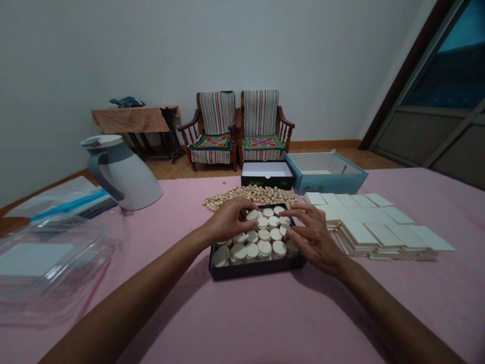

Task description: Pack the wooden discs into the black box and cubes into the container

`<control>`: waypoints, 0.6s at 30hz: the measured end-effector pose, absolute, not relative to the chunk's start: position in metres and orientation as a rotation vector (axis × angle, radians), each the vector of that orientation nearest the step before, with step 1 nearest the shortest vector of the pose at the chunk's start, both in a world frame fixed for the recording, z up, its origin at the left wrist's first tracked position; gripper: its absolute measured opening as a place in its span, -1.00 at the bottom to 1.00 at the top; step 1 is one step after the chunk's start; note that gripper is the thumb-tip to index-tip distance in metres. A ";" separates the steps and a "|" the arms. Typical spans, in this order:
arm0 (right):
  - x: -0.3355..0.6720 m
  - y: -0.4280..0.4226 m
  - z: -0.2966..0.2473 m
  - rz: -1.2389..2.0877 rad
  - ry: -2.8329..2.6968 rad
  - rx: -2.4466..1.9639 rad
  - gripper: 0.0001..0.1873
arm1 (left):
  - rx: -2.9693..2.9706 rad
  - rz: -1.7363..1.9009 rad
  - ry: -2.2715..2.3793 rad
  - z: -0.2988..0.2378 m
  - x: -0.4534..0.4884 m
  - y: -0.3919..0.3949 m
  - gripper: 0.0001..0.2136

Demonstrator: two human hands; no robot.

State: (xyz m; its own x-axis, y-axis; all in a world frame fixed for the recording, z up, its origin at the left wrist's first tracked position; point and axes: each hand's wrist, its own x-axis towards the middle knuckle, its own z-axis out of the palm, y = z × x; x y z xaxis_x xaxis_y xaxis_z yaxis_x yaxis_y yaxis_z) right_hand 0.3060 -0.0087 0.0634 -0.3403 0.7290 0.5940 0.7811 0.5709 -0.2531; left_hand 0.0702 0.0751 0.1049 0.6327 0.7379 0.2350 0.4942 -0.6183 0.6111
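A shallow black box stands on the pink cloth, filled with stacks of round white discs. Over its far left corner, my left hand pinches a white disc between thumb and fingers. My right hand lies over the box's right side, its fingers apart and touching discs at that edge. Part of the right wall and the discs under both hands are hidden. Just behind the box spreads a heap of small round wooden beads.
Stacked white square tiles lie to the right. Farther back are a black box lid and an open light-blue box. At left stand a white and grey jug and a clear plastic container. Two armchairs are beyond the table.
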 end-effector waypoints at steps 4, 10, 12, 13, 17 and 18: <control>0.308 -0.007 0.060 -0.076 -2.046 -1.254 -0.66 | 2.314 0.653 1.027 0.107 0.058 0.074 -0.75; 0.303 -0.007 0.057 -0.098 -2.124 -1.279 -0.70 | 2.276 0.675 1.051 0.107 0.036 0.077 -0.74; 0.303 -0.007 0.058 -0.113 -2.102 -1.285 -0.70 | 2.301 0.660 1.055 0.107 0.029 0.079 -0.75; 0.304 -0.007 0.059 -0.115 -2.078 -1.284 -0.69 | 2.317 0.640 1.061 0.108 0.026 0.079 -0.75; 0.306 -0.006 0.059 -0.100 -1.968 -1.276 -0.68 | 2.414 0.493 1.037 0.111 0.018 0.074 -0.76; 0.306 -0.006 0.058 -0.098 -1.951 -1.276 -0.70 | 2.456 0.448 1.013 0.111 0.018 0.071 -0.75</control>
